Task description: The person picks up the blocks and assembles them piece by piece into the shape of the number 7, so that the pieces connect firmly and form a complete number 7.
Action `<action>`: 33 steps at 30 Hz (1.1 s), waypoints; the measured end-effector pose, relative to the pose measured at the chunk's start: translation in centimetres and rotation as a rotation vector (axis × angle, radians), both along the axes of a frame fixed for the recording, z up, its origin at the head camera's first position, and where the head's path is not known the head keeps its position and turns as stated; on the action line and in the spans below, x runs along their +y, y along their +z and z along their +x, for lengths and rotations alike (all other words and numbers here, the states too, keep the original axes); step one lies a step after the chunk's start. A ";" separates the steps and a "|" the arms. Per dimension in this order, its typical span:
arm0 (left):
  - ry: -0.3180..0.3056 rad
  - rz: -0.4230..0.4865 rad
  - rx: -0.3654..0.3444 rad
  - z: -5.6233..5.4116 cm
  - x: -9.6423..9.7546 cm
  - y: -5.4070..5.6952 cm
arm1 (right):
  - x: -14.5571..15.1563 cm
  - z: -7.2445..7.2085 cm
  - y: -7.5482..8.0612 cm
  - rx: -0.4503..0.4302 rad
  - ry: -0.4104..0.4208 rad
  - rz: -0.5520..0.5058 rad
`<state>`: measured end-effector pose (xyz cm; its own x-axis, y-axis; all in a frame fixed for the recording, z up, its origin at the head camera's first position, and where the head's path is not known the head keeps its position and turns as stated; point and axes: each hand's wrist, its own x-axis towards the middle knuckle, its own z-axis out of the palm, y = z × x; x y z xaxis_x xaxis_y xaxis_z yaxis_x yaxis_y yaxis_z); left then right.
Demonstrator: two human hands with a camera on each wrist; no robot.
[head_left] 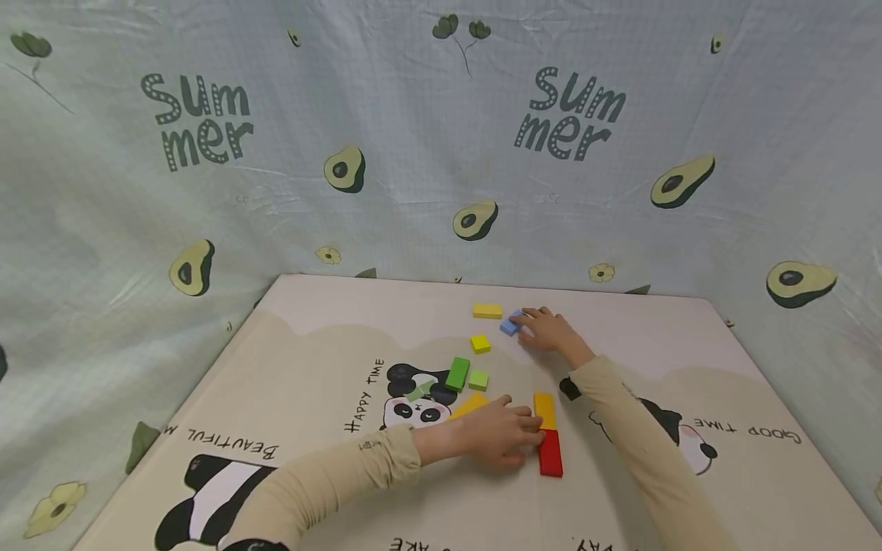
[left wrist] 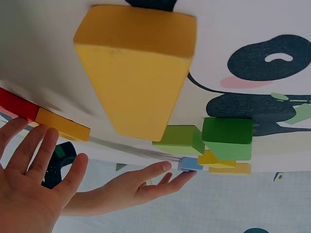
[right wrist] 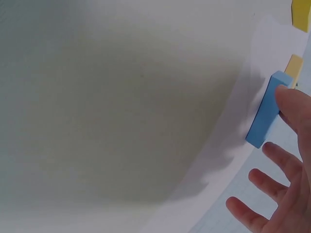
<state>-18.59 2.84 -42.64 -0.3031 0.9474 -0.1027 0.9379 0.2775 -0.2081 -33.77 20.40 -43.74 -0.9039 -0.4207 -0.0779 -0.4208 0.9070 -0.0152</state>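
Observation:
In the head view my left hand point(head_left: 501, 435) lies beside a red block point(head_left: 550, 453) and an orange block point(head_left: 544, 410), set end to end. Its extended, spread fingers touch these blocks at their meeting point, as the left wrist view shows. Farther off, my right hand point(head_left: 550, 330) has thumb and forefinger at a blue block point(head_left: 510, 325); the right wrist view shows a fingertip against the blue block point(right wrist: 266, 114). The other fingers are spread apart. Another orange block point(left wrist: 133, 87) stands large in the left wrist view, partly hidden behind the left hand in the head view.
A dark green block point(head_left: 457, 374) and a light green block point(head_left: 478, 379) sit between the hands. Beyond them are a small yellow block point(head_left: 480, 343) and a longer pale yellow block point(head_left: 487, 311). A printed curtain point(head_left: 406, 99) hangs behind the panda-patterned tabletop point(head_left: 303, 367).

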 end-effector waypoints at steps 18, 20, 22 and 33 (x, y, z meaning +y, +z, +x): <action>-0.001 0.013 -0.021 0.3 0.1 -0.4 | -0.6 0.7 0.3 -0.035 0.015 0.038; 0.000 0.014 -0.025 0.4 0.0 -0.4 | -0.6 0.7 0.3 -0.030 0.019 0.043; 0.001 0.015 -0.027 0.3 0.0 -0.4 | -0.6 0.7 0.3 -0.028 0.024 0.047; 0.005 0.013 -0.007 0.1 0.0 -0.4 | -0.3 0.8 0.7 -0.002 0.072 0.039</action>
<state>-18.50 2.88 -43.01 -0.3066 0.9473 -0.0929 0.9381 0.2843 -0.1977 -32.96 20.07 -43.01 -0.8712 -0.4811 -0.0973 -0.4849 0.8744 0.0184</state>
